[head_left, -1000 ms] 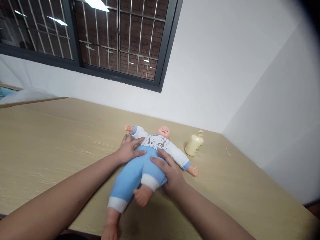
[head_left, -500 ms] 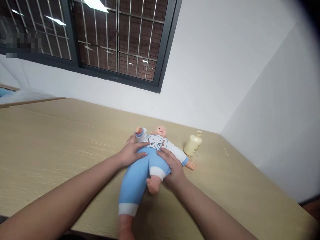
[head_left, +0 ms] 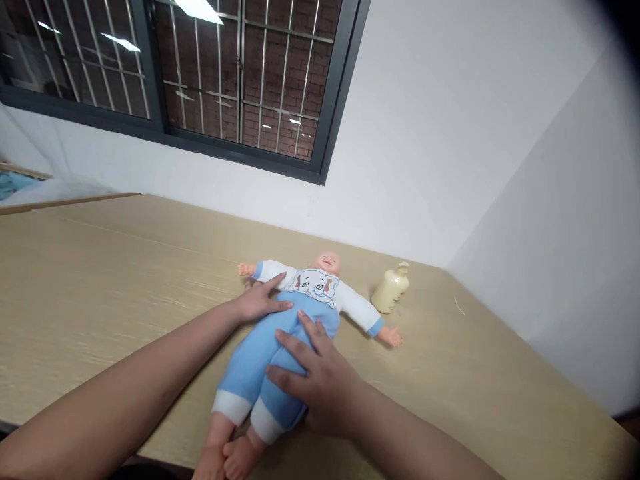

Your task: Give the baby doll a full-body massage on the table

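A baby doll [head_left: 310, 310] lies on its back on the wooden table, its head at the far end and its feet toward me. It wears a white top with a blue elephant face and blue trousers with white cuffs. Both its arms are stretched out sideways and its legs lie together. My left hand [head_left: 257, 301] rests open against the doll's side, below its sleeve; some fingers are partly hidden by that sleeve. Spread fingers of my right hand [head_left: 320, 377] lie across the doll's thigh and hip.
Right of the doll, a cream pump bottle [head_left: 390, 290] stands upright on the table [head_left: 125, 267]. A thin pale strand [head_left: 459, 306] lies farther right. White walls [head_left: 425, 133] and a barred window [head_left: 240, 80] rise behind. Clear plastic [head_left: 70, 190] shows at far left.
The doll's raised leg has come down beside the other. My right hand has moved nearer, onto the thigh. The doll's arm by my left hand has swung outward onto the table.
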### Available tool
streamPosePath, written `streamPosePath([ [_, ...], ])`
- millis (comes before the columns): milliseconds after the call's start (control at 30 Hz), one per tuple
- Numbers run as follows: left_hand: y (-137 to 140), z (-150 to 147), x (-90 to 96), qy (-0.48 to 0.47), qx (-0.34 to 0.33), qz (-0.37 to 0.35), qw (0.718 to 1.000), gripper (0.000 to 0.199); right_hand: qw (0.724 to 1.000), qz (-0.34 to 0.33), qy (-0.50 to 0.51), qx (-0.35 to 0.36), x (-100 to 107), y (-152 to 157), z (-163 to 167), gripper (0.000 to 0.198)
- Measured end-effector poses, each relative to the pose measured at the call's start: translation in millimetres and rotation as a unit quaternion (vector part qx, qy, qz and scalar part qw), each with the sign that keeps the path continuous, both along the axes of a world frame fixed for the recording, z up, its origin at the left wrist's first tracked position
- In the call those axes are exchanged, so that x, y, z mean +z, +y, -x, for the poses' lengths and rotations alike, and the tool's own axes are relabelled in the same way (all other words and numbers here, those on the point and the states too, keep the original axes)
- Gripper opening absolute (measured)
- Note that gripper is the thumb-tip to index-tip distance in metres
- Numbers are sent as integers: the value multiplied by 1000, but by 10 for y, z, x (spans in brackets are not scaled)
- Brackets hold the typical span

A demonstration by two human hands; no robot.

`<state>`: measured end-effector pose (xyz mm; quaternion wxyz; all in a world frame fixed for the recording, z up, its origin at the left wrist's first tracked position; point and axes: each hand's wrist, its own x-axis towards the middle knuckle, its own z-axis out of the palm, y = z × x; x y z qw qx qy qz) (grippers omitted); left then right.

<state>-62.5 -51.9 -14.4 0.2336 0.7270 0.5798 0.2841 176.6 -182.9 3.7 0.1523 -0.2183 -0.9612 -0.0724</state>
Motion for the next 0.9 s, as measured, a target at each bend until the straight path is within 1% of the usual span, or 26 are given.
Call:
streamPosePath([
  [100, 8, -4, -20, 23, 5, 1, 1000, 107, 999, -15, 32, 13, -9, 26, -7, 74],
  [167, 0, -21, -20, 33, 4, -6, 999, 104, 996, -26, 90, 13, -6, 87, -35, 64],
  [233, -18, -48, -6, 45, -10, -43, 998, 97, 985, -31, 171, 2, 6, 174, -78, 55],
  [300, -44, -81, 21, 63, -36, -92, 993, 85, 969, -19, 245, -19, 13, 275, -127, 51],
  [400, -92, -128, 86, 94, -86, -143, 982, 67, 943, 39, 324, -60, -19, 444, -202, 51],
  [467, -119, -149, 137, 113, -121, -165, 972, 59, 922, 88, 368, -80, -66, 561, -241, 50],
  [567, -147, -169, 203, 137, -176, -188, 956, 53, 891, 162, 415, -85, -121, 708, -274, 42],
  [667, -164, -184, 224, 141, -199, -187, 951, 51, 872, 197, 439, -91, -113, 760, -280, 38],
  [700, -167, -187, 216, 136, -194, -185, 954, 51, 872, 195, 440, -91, -98, 749, -279, 39],
  [767, -165, -188, 180, 118, -169, -175, 963, 52, 883, 178, 427, -78, -65, 684, -270, 40],
  [833, -146, -172, 125, 90, -126, -154, 976, 56, 903, 155, 396, -60, -42, 574, -247, 41],
  [900, -107, -136, 67, 58, -81, -131, 986, 65, 924, 128, 357, -41, -38, 440, -206, 38],
])
